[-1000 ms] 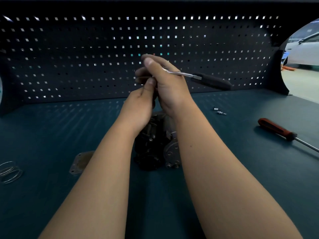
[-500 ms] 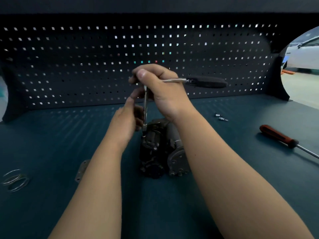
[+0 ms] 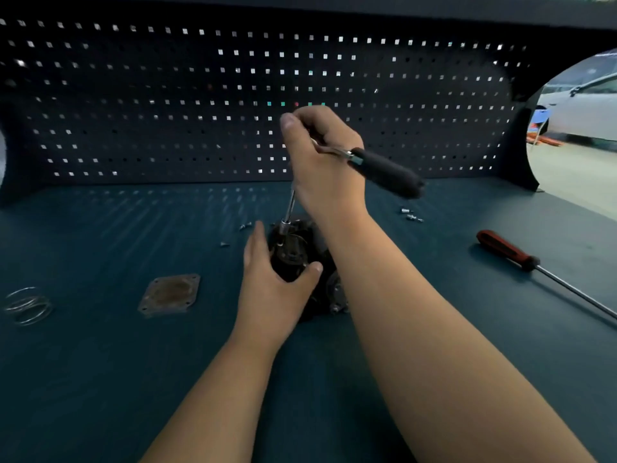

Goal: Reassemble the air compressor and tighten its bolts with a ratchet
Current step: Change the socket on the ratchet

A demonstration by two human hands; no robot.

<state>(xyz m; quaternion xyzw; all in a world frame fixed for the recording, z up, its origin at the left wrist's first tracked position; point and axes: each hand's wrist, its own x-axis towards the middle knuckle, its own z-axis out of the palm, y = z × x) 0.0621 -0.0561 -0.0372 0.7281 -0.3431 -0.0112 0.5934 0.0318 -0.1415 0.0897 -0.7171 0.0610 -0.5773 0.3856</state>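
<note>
The right hand (image 3: 322, 165) grips the ratchet (image 3: 380, 168) at its head, fingers curled, with the extension bar (image 3: 291, 203) standing slightly tilted on the air compressor (image 3: 293, 255). The left hand (image 3: 272, 285) clasps the compressor at mid-tabletop (image 3: 450, 345). Torque applied at this tilt may slip the socket off and round the bolt head.

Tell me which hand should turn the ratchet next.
Right. The right hand holds the ratchet, its extension reaching down to the compressor; the left hand grips the compressor, steadying it.
</note>
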